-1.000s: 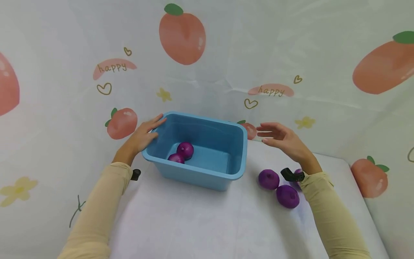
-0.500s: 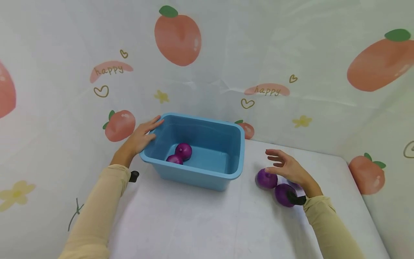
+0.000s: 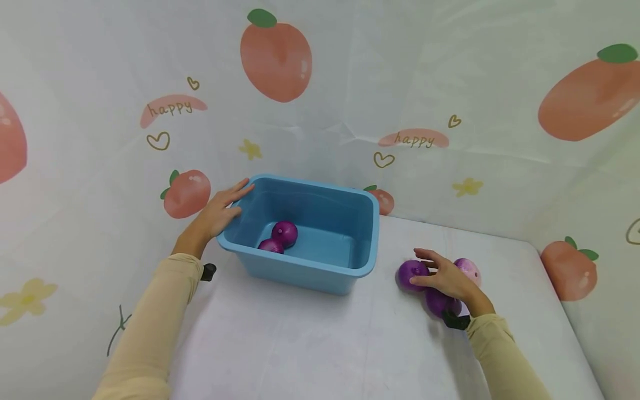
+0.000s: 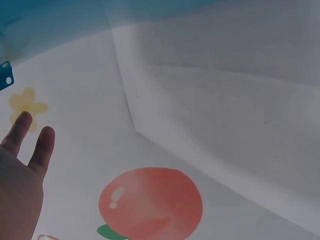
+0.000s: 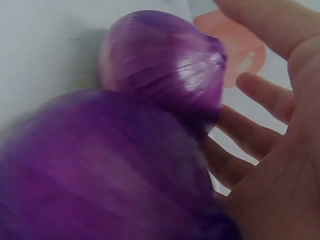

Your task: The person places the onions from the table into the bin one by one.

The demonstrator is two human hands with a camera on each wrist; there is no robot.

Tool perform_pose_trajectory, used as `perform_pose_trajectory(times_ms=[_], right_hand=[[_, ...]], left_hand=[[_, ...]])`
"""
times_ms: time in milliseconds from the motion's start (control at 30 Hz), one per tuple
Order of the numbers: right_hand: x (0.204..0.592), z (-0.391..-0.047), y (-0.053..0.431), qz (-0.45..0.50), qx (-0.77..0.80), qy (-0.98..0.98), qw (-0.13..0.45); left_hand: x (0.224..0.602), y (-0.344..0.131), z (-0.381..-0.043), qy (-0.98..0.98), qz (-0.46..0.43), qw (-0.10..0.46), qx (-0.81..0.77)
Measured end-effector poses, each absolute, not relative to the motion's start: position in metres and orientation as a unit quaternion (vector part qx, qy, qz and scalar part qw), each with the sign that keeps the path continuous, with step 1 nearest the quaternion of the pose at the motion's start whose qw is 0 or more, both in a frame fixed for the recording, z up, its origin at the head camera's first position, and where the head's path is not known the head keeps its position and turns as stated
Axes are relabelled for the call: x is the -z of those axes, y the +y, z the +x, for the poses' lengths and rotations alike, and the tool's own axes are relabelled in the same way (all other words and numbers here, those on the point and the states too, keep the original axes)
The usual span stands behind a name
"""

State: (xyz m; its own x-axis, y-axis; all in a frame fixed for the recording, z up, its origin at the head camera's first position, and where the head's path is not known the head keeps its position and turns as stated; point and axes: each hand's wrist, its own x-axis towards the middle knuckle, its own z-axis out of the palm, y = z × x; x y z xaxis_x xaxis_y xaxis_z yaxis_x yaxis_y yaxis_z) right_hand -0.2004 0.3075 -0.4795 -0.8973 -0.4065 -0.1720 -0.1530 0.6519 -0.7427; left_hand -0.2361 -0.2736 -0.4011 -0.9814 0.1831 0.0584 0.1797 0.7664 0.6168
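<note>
My left hand rests on the left rim of a blue plastic bin, its fingers extended along it. In the left wrist view, two straight fingers of that hand show at the left edge. Two purple onions lie inside the bin, at its left. My right hand reaches over three more onions on the table, thumb and fingers spread on either side of the leftmost onion. A gap shows between this onion and the thumb in the right wrist view. A second onion is partly beneath the hand.
Behind the right hand lies a paler pink-purple onion. The table has a white cover. A white backdrop printed with peaches, hearts and flowers rises behind the bin.
My right hand has come down from beside the bin's right end to the onions, with its fingers now at the leftmost one. The left hand has stayed on the rim.
</note>
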Motion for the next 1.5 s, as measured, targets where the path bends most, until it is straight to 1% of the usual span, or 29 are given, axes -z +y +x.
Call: perform_pose_trajectory(times_ms=[167,600,833,1133,1333,1500], right_hand=[[0.486,-0.199,0.304,-0.146,0.360,0.907,0.164],[0.483,-0.200,0.299,-0.133,0.327,0.919,0.177],[0.479,-0.200,0.299,-0.140,0.331,0.919,0.162],[0.446,-0.207,0.292,-0.139,0.357,0.914,0.132],[0.418,-0.219,0.285,-0.144,0.345,0.922,0.105],[0.394,-0.228,0.278,-0.156,0.368,0.912,0.091]], left_hand=[[0.402,-0.274,-0.236,0.941,0.097,0.000,-0.325],[0.399,-0.274,-0.236,0.939,0.107,0.001,-0.326],[0.399,-0.272,-0.235,0.938,0.107,0.001,-0.330],[0.397,-0.274,-0.234,0.938,0.105,0.000,-0.330],[0.398,-0.275,-0.233,0.939,0.100,0.001,-0.329],[0.400,-0.275,-0.235,0.940,0.101,-0.002,-0.326]])
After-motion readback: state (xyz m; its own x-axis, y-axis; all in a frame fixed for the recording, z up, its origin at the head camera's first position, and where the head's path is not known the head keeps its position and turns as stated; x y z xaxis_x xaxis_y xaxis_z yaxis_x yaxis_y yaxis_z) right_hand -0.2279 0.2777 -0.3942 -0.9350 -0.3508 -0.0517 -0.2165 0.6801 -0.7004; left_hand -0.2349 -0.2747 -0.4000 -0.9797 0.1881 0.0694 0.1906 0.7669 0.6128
